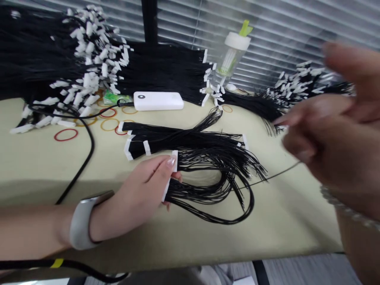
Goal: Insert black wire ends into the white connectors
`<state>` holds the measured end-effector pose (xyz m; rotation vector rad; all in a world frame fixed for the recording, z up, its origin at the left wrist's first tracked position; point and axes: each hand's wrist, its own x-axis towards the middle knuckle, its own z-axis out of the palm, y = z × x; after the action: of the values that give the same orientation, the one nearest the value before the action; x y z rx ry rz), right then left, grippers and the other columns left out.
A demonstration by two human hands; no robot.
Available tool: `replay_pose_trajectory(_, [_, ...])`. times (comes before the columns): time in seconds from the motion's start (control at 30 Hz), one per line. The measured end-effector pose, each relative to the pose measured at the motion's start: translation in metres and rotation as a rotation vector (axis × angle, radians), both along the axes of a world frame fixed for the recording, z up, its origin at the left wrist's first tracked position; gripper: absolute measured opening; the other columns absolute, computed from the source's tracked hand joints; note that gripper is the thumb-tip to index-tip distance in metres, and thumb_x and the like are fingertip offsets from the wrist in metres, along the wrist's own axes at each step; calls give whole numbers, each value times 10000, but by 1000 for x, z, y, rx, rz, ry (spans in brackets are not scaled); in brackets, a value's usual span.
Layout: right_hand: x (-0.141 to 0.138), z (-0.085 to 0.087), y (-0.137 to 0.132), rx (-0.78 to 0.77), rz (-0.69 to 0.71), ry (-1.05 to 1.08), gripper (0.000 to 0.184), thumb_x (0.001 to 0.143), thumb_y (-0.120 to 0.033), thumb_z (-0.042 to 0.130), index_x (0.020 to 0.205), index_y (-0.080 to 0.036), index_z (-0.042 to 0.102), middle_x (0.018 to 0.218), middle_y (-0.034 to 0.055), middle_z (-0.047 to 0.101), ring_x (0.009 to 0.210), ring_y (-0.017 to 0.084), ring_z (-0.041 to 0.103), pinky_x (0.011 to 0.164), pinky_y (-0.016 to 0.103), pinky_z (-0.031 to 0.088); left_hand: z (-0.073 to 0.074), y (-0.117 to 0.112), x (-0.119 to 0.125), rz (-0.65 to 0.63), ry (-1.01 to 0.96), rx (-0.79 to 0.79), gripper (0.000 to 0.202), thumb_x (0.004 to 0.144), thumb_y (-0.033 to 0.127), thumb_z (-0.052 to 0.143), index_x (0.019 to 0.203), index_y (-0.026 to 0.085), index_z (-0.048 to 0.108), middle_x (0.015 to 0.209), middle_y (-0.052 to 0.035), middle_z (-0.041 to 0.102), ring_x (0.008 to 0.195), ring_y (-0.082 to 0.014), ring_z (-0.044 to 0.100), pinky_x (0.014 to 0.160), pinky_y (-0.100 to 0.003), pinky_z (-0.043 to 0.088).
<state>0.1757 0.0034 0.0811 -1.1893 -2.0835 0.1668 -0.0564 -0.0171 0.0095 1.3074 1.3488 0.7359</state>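
My left hand (148,178) is closed on a bundle of black wires (204,194) with white connectors (175,160) at its near end. The wires loop out to the right and bend back. My right hand (332,126), smeared by motion, is raised at the right with its lower fingers curled. A single thin black wire (270,175) runs from the looped bundle up to those curled fingers, which seem closed on it; the grip itself is blurred. Just behind my left hand, another flat bundle of black wires (184,138) with white ends lies on the table.
Large piles of black wires (166,67) with white connectors (89,79) line the back. A white power bank (158,101) with a black cable (89,150), rubber bands (65,134) and a clear bottle (231,57) stand or lie there. The table's front edge (208,261) is near.
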Motion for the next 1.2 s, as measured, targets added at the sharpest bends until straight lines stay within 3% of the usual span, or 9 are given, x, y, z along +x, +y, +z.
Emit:
replay_pose_trajectory(0.03, [-14,2,1,-133,57,72,457,846,-196,479,1277,-259,340,876,26,587,587,84,539,457,203,401,-1,0,0,-6,-5,4,364,841,485,342,705,183,493,710,13,532,506,-81,469,343,-147,430])
replay_pose_trajectory(0.1, [-37,0,4,-245,202,-47,227,787,-155,555,1002,-225,577,739,-33,599,599,57,546,509,166,417,-2,1,-2,-12,1,20,361,843,484,341,712,186,495,709,19,542,506,-79,479,360,-152,429])
replay_pose_trajectory(0.17, [-52,-6,7,-259,281,-202,102,780,-122,544,770,-200,609,691,-59,585,614,32,527,551,145,405,-2,2,-3,-7,14,47,346,850,464,342,715,186,498,710,19,551,528,-82,501,376,-150,421])
replay_pose_trajectory(0.23, [-59,-15,10,-228,265,-299,144,791,-100,514,696,-180,587,696,-52,566,623,31,502,567,155,384,-3,3,-4,-12,22,70,345,859,442,331,707,185,504,700,18,549,534,-84,506,385,-154,416])
replay_pose_trajectory(0.5, [-63,-43,10,-192,257,-418,157,745,-45,478,701,-169,562,678,-14,493,605,84,445,551,227,314,-4,9,-2,-75,50,69,334,867,397,314,676,191,495,656,11,504,578,-113,493,451,-190,443])
replay_pose_trajectory(0.73, [-65,-43,8,-151,210,-471,148,723,-53,458,656,-165,529,644,-3,465,570,101,409,515,247,266,-5,8,-3,-69,102,154,330,868,367,338,653,190,514,641,14,531,633,-123,491,593,-224,449])
replay_pose_trajectory(0.97, [-64,-46,7,-116,270,-379,182,681,-20,459,704,-167,564,683,0,495,617,109,438,555,239,316,-6,7,-5,-86,74,92,327,869,392,328,673,196,501,624,22,496,588,-116,469,507,-211,413])
replay_pose_trajectory(1.2, [-62,-48,10,-69,352,-326,201,687,-3,435,720,-151,567,695,11,514,651,115,455,579,238,335,-6,9,-6,-134,72,162,312,882,357,298,668,196,458,644,27,470,598,-111,455,550,-217,421])
